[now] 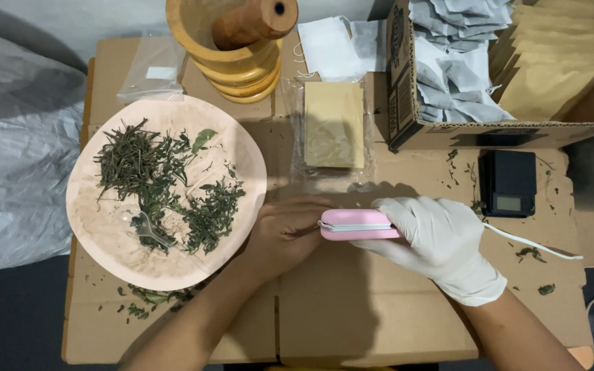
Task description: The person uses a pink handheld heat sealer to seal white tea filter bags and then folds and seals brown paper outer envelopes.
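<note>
Bare, the left hand (284, 232) lies knuckles-up on the cardboard table (352, 309), just right of the wooden plate (104, 227) of dried herbs, fingers curled against the left end of a pink handheld sealer (357, 225). Gloved (white), the right hand (441, 240) clamps down on the sealer's right end, wrist angled inward.

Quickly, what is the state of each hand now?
Left hand: bare, closed at the end of the pink handheld device.
Right hand: white glove, gripping the same pink device.
</note>
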